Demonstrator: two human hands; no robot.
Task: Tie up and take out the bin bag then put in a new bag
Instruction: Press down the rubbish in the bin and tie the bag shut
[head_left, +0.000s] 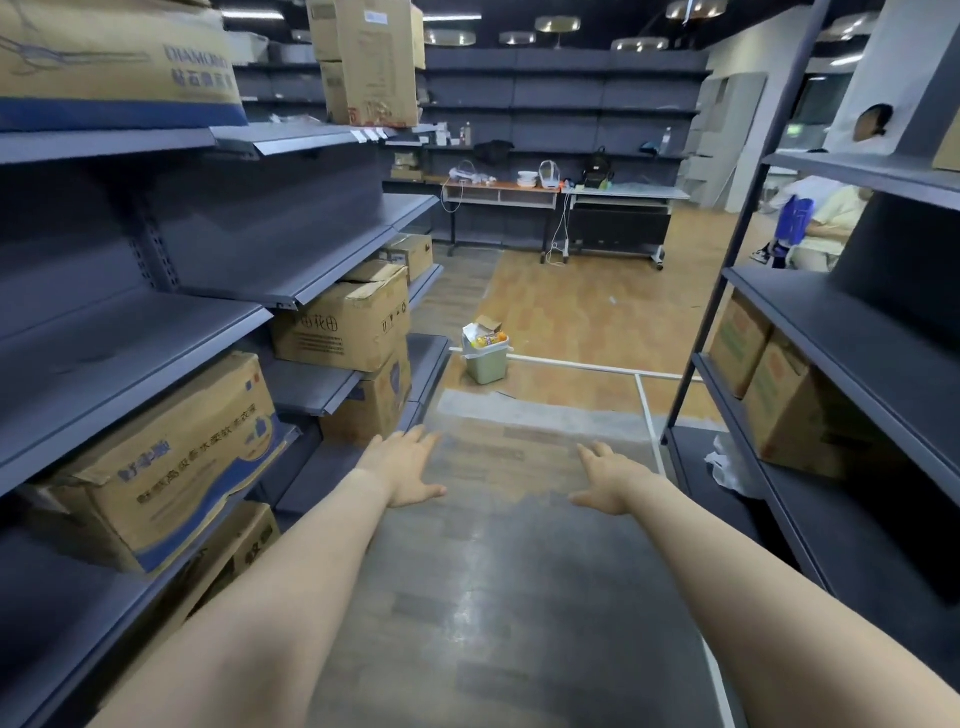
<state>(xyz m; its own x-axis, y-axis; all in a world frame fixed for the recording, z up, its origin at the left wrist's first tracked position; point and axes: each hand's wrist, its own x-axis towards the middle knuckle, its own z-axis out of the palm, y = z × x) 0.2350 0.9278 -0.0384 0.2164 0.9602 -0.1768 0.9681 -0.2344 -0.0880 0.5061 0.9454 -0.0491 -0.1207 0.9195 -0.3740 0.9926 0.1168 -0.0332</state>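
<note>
A small pale green bin (486, 366) stands on the floor at the far end of the aisle, beside the left shelving. A white bag lines its rim, and rubbish (484, 335) piles above the top, including a cardboard piece and an orange packet. My left hand (408, 465) and my right hand (610, 480) are stretched out in front of me, palms down, fingers spread, holding nothing. Both hands are well short of the bin. A crumpled white plastic bag (727, 467) lies on the bottom shelf at the right.
Dark shelving (208, 260) with cardboard boxes (343, 322) lines the left of the aisle, and more shelving (841, 364) with boxes the right. White strips (576, 366) cross the floor past the bin. Desks (561, 192) stand at the back wall. People sit at the far right (826, 218).
</note>
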